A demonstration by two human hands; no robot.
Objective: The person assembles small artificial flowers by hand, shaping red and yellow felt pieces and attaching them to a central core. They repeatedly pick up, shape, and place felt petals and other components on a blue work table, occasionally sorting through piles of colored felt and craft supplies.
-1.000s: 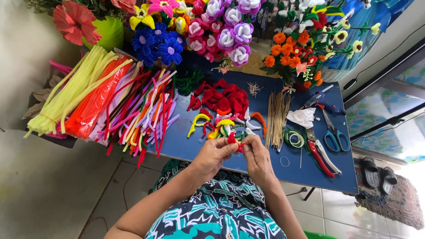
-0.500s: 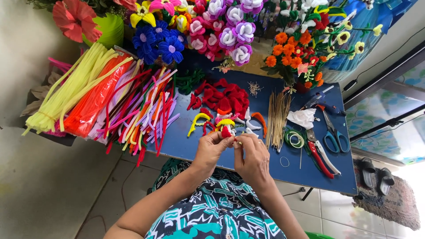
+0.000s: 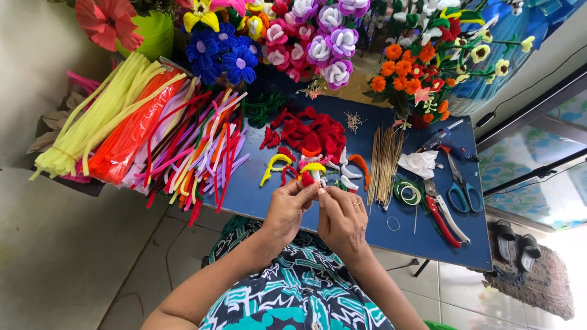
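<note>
My left hand [image 3: 287,211] and my right hand [image 3: 341,219] meet over the near edge of a blue table [image 3: 257,195]. Together they pinch a small red and white pipe-cleaner piece [image 3: 309,179] between the fingertips. Just beyond them lie bent yellow, white and orange pipe-cleaner petals [image 3: 276,164]. A heap of red pipe-cleaner petals [image 3: 309,134] sits further back.
Bundles of yellow, orange and mixed-colour pipe cleaners [image 3: 122,131] lie at the left. A bundle of thin wooden sticks [image 3: 385,162], green tape rolls [image 3: 408,192], red pliers [image 3: 443,214] and blue scissors [image 3: 461,186] lie at the right. Finished pipe-cleaner flowers [image 3: 318,43] stand along the back.
Both hands stay together at the same spot. The fingers have shifted slightly on the small piece.
</note>
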